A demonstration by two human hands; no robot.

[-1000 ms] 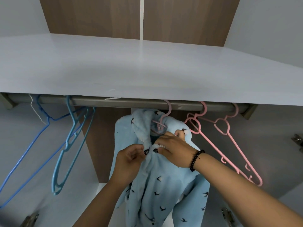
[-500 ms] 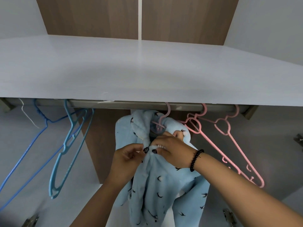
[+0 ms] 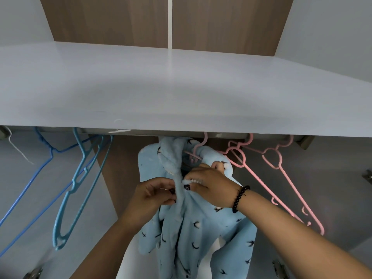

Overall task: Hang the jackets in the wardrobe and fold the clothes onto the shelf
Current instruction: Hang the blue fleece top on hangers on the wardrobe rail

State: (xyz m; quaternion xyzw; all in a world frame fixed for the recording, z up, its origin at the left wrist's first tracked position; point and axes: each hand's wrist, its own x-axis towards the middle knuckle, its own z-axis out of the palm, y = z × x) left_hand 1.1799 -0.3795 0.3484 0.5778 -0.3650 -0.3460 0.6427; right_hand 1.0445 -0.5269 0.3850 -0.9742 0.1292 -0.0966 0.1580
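A fluffy light-blue jacket (image 3: 193, 228) printed with small dark birds hangs on a pink hanger (image 3: 198, 151) from the wardrobe rail (image 3: 225, 135), just under the white shelf (image 3: 181, 87). My left hand (image 3: 155, 195) pinches the left front edge of the jacket near the collar. My right hand (image 3: 209, 187), with a black bead bracelet at the wrist, grips the right front edge; its thumb presses the fabric beside the left hand. Both edges meet between my hands.
Two empty pink hangers (image 3: 281, 178) hang to the right of the jacket. To the left hang teal hangers (image 3: 80, 190) and a blue wire hanger (image 3: 30, 184). Brown back panels (image 3: 124, 21) stand above the shelf. Door hinges (image 3: 278, 267) show at the lower corners.
My view has dipped slightly, so the shelf hides more of the rail. Both hands stay at the jacket's front and have drawn its two edges closer together.
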